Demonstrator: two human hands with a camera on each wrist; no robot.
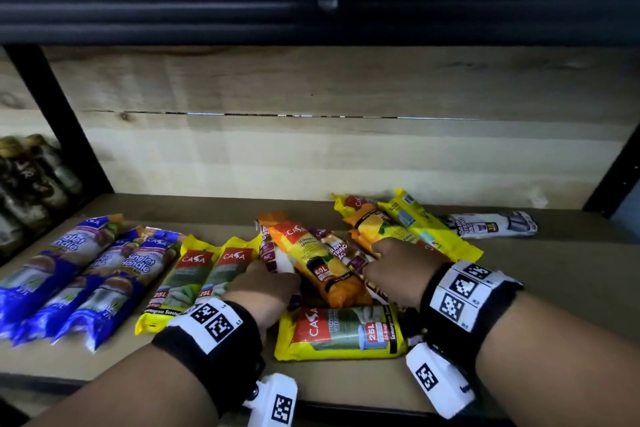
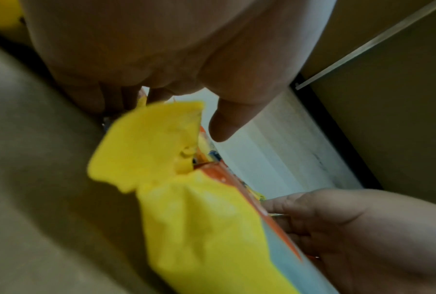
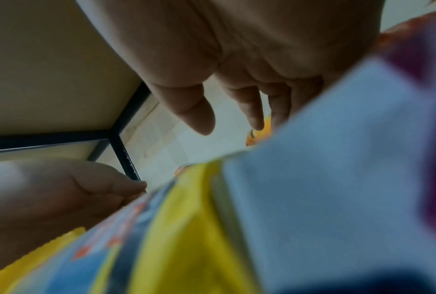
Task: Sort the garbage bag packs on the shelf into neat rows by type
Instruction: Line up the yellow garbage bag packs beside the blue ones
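Note:
Three blue Singlet Handle packs [image 1: 79, 274] lie in a row at the left, with two yellow 25L packs [image 1: 194, 281] beside them. A mixed heap fills the middle: an orange 60L pack [image 1: 322, 263], maroon-and-white drawstring packs [image 1: 341, 250] and yellow packs [image 1: 429, 229]. One yellow 25L pack [image 1: 343, 333] lies crosswise in front. My left hand [image 1: 282, 276] reaches onto a white-and-maroon pack [image 1: 272, 250], thumb apart and fingers fairly straight [image 2: 219, 123]. My right hand [image 1: 372, 262] rests on the heap's drawstring packs, with nothing between thumb and fingers [image 3: 201, 119].
A white drawstring pack [image 1: 491, 224] lies alone at the back right. Dark bottles [image 1: 31, 180] stand beyond the black post at the left. The wooden shelf [image 1: 554, 288] has a back wall close behind the heap and a black front edge.

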